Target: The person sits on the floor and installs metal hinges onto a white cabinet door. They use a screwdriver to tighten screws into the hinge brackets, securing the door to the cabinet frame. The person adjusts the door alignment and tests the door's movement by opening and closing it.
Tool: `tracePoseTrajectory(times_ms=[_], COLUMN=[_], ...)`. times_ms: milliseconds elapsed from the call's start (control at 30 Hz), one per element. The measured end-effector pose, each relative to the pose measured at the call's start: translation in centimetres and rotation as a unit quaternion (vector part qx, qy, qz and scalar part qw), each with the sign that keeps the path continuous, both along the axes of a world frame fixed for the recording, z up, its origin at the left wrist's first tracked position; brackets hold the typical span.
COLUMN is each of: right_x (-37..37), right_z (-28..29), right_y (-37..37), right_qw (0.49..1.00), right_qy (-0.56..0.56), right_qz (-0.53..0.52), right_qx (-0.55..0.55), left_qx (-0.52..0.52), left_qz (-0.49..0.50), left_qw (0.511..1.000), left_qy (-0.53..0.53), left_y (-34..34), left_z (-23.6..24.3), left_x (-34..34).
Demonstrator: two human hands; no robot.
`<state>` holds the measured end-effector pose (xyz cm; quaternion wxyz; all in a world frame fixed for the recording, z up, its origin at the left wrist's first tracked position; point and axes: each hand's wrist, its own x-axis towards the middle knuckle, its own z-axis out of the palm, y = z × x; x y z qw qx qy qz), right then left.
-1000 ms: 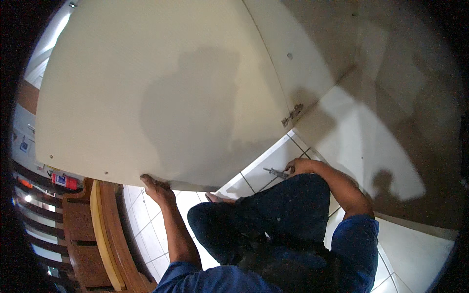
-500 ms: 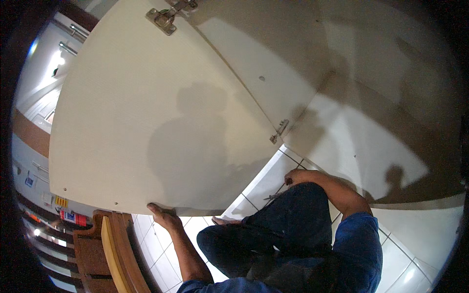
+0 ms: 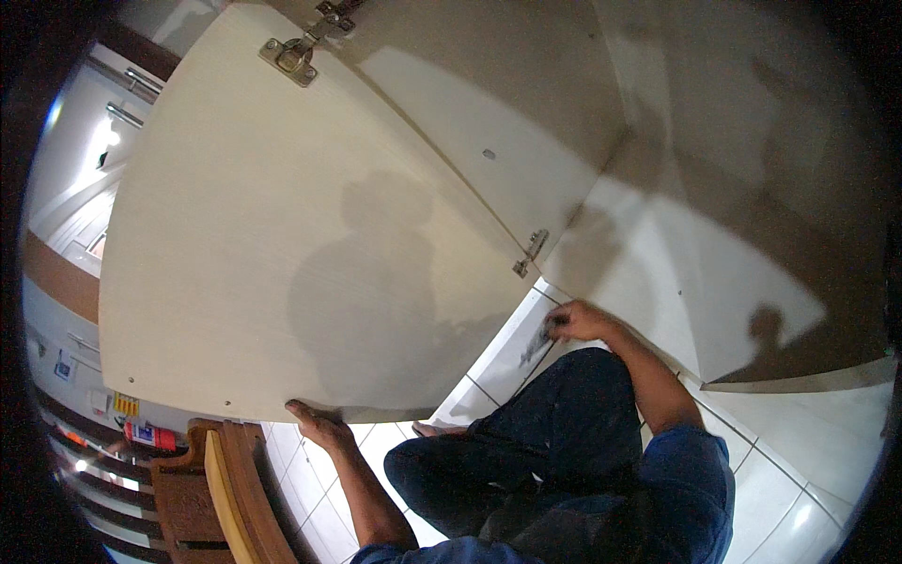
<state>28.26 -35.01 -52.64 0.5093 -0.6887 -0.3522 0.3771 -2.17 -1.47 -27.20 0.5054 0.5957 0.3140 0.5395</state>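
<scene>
My left hand (image 3: 319, 425) holds the near bottom edge of a big cream cabinet door (image 3: 282, 273), the fingers curled over the edge and the thumb under it. The door stands open and fills the left and middle of the view; my shadow falls on it. My right hand (image 3: 575, 321) is down at the white tiled floor (image 3: 498, 362), to the right of the door's corner, and it is closed around a small dark tool (image 3: 537, 346); I cannot tell what kind, it is blurred. One metal hinge (image 3: 293, 54) sits at the far top of the door, and a second hinge (image 3: 529, 252) is lower, just above my right hand. A wooden chair (image 3: 216, 489) stands near, at the left.
</scene>
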Motion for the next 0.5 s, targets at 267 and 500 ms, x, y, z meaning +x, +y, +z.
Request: tracePoseTrajectory(times_ms=[267, 500], right_x=[2.6, 3.6], right_z=[2.2, -0.1], right_y=[-6.7, -5.5], right_qw=[0.807, 0.792], right_qy=[0.093, 0.029], right_qz=[-0.484, -0.536], right_qx=[0.326, 0.290], left_qx=[0.000, 0.015], left_qz=[-0.045, -0.037], left_qw=[0.999, 0.999], left_qy=[-0.026, -0.026], left_y=[0.2, 0.9], left_z=[0.2, -0.2], left_x=[0.5, 0.1])
